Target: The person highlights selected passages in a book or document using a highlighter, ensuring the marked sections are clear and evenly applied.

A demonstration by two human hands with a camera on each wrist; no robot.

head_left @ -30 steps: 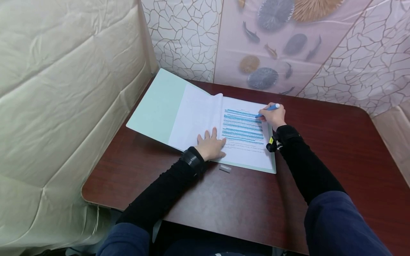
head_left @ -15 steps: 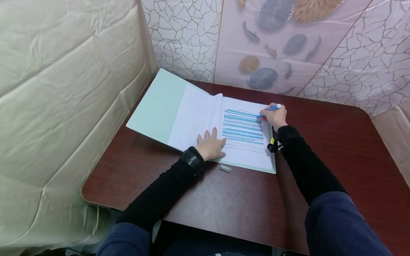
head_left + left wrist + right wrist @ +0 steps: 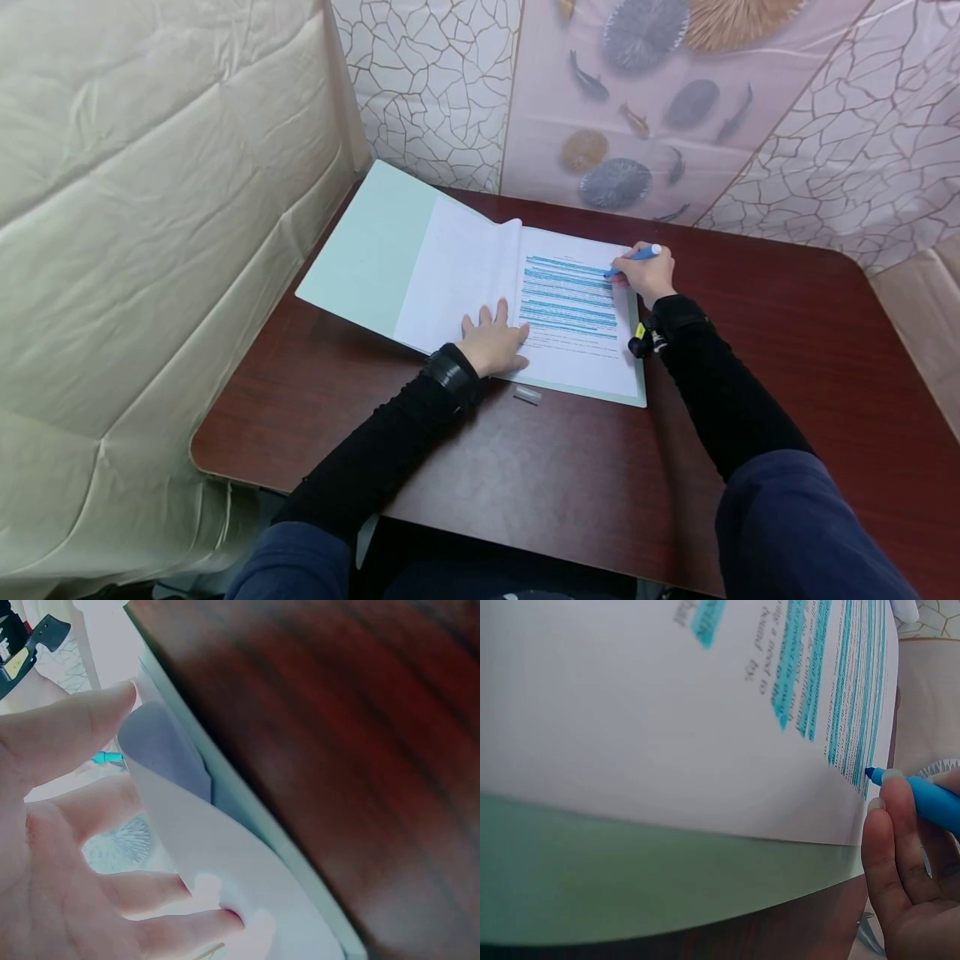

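Note:
My right hand [image 3: 651,273] pinches a blue highlighter [image 3: 639,253], its tip at the right end of the upper lines on a printed page [image 3: 570,367]. Blue strokes cover many of the text lines; the right wrist view shows the highlighter [image 3: 930,801] with its dark blue tip close to the line ends. My left hand [image 3: 491,343] rests with spread fingers on the lower inner part of the pages, near the fold. In the left wrist view, the left hand [image 3: 67,847] lies by a curled sheet [image 3: 225,832]. The pages belong to an open pale green folder [image 3: 360,250].
A small translucent cap [image 3: 527,395] lies on the dark wooden table [image 3: 570,483] just below the folder. The folder's left cover is raised from the tabletop. Patterned cloth [image 3: 615,100] hangs behind the table, and a pale quilted cloth [image 3: 150,250] covers the left side.
My right hand has slid slightly to the right with the highlighter, along a line toward the page's right edge. The left hand and the folder have not moved.

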